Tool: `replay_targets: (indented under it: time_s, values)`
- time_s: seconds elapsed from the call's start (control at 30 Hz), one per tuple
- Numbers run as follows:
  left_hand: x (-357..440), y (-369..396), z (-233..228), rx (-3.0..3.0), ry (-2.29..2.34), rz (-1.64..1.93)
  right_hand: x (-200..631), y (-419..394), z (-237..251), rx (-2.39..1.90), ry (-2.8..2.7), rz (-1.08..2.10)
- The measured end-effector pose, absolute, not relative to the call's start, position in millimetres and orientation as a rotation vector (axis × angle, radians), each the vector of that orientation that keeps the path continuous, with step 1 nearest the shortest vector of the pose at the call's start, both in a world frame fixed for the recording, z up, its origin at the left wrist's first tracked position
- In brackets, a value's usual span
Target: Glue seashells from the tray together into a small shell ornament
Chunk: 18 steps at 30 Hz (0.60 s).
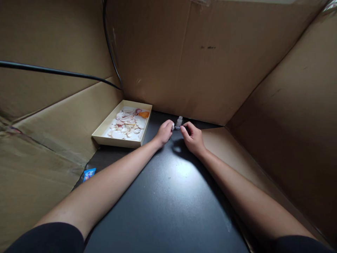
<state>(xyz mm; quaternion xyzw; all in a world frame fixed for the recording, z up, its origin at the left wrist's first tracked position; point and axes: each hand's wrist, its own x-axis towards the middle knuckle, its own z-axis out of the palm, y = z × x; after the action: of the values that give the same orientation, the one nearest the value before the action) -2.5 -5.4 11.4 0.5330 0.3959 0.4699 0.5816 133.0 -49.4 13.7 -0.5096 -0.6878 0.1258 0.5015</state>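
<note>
My left hand (165,132) is closed, with a small whitish piece (173,127) showing at its fingertips; whether it is a shell I cannot tell. Just to the right of that piece is a small clear glass bottle (179,121) with a narrow neck and greyish contents, leaning slightly. My right hand (193,138) is curled on the bottle's other side, thumb and forefinger brought near each other close to its base. Whether those fingertips touch the bottle or pinch something small is not clear. To the left, a shallow cream tray (119,142) holds several shells (127,124) and an orange piece (144,114).
Cardboard walls (168,63) enclose the dark tabletop (163,211) at the back and sides. A black cable (58,72) runs along the left wall. A blue packet (89,174) lies beside my left forearm. On the right is a flat cardboard flap (218,144).
</note>
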Motion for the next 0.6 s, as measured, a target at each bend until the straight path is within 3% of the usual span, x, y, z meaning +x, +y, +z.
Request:
replay_targets:
  time_s: [0.6]
  values:
    - [-0.1, -0.6, 2.9, 1.436, 0.968, 1.147, 134.3, -47.2, 12.3, -1.204, -1.532, 0.322]
